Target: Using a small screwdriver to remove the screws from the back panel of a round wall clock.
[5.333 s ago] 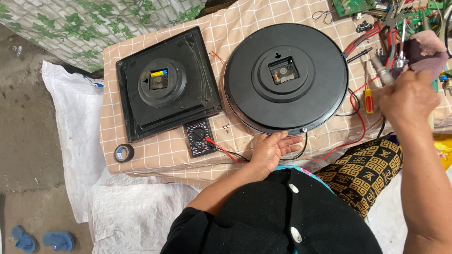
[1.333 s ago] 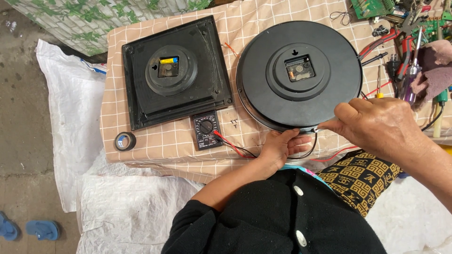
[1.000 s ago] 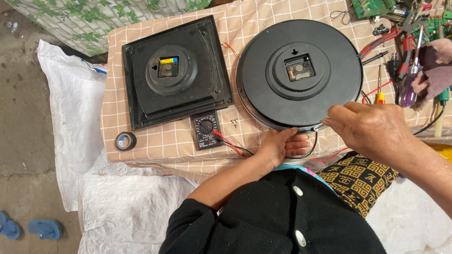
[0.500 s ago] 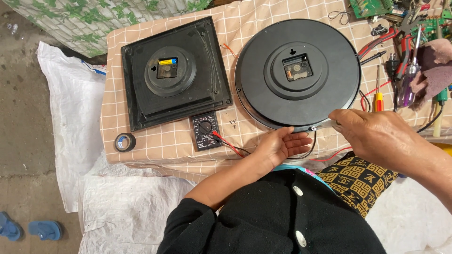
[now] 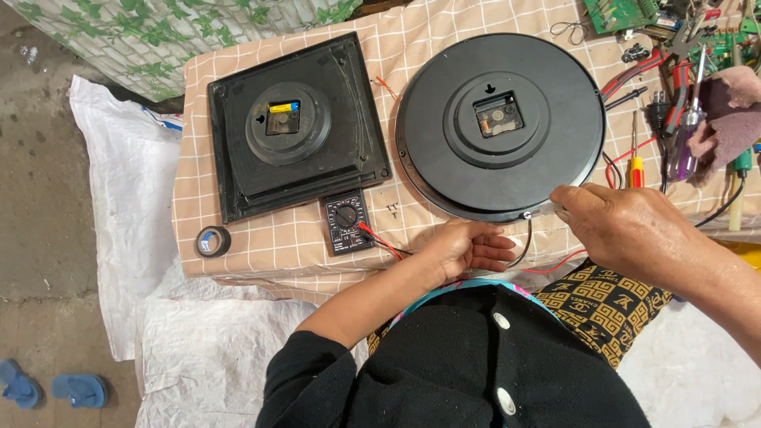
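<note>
Nearest the camera, the left hand [image 5: 468, 247] lies at the front edge of the worktop [image 5: 261, 250], fingers loosely curled and pointing right, clamped on nothing; a dark wire runs just beside its fingertips. It has hardly stirred over the last second.

The change is in the right hand [image 5: 626, 230]. A second ago it sat over the lower edge of the round clock [image 5: 499, 127], covering part of the rim; now it has slid right and a little nearer the body, and its fingertips are pinched together at the lower right of that rim, beside a small metal stub [image 5: 525, 215] that shows there. Whether the fingers grip a tool or only the rim cannot be told from here. With the hand moved aside, the whole black back of the round clock is in view again, lying face down with its movement box at the centre. The shift suggests the work has gone from steadying the clock to something fine at its edge.

Just left of the left hand sits a small black multimeter [image 5: 345, 222], a red lead [image 5: 380, 240] running from it towards the hand, and two tiny screws [image 5: 392, 209] beside it. A roll of dark tape [image 5: 212, 241] rests near the left edge. Behind these lies a square clock [image 5: 297, 127], also back up, untouched. At the far right lie screwdrivers [image 5: 634, 158], cables and a circuit board [image 5: 622, 12].
</note>
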